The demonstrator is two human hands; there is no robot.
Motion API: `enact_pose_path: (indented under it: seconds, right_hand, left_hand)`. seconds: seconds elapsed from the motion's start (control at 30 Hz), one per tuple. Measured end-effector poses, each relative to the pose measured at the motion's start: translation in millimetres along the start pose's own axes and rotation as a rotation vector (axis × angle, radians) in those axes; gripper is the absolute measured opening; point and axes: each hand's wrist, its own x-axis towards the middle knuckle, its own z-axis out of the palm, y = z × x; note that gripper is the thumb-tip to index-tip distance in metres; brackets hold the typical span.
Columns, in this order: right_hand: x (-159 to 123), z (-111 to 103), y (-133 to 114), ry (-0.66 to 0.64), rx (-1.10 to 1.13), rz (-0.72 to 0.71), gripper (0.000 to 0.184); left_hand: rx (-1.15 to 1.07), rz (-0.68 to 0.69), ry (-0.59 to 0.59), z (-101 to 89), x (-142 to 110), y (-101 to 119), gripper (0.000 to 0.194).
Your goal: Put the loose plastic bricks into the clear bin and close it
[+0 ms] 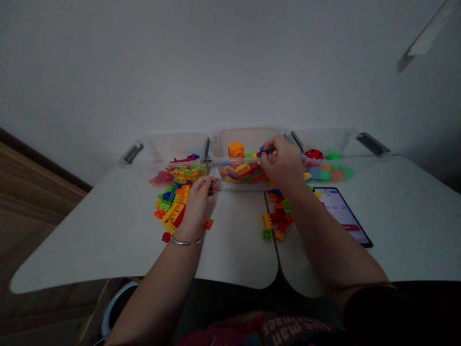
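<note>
My right hand (pixel 281 161) is over the middle clear plastic bin (pixel 245 139), pinching a small blue brick (pixel 262 152) between its fingertips. That bin holds an orange cube block (pixel 236 150) and a heap of coloured toy bricks. My left hand (pixel 198 197) has curled fingers at the bin's front left corner, and anything in them is hidden. Below it, a scattered pile of toy bricks (pixel 171 209) lies on the white table (pixel 108 230). Another pile of bricks (pixel 277 216) lies under my right forearm.
A clear bin (pixel 173 146) with coloured bricks stands on the left. A clear bin (pixel 324 142) on the right holds a red ladybird toy (pixel 314 154) and pastel discs (pixel 334 174). A smartphone (pixel 342 216) showing a timer lies front right. A white wall rises behind.
</note>
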Motion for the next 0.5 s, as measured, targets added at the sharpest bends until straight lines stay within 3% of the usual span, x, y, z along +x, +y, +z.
enact_pose_path:
  seconds: [0.2,0.4,0.5]
  right_hand:
    - [-1.6,0.6,-4.0,-0.052,-0.004,-0.037,0.017]
    - [-2.0,3.6,0.9,0.015,0.136,-0.051,0.015]
    - [-1.7,0.9,-3.2,-0.1,-0.009,-0.078,0.022]
  left_hand:
    - [-0.012,0.004,0.003,0.5,-0.5,0.0,0.01]
    - [-0.014,0.003,0.005,0.3,-0.7,-0.2,0.011]
    - [-0.001,-0.002,-0.003,0.5,-0.9,0.1,0.011]
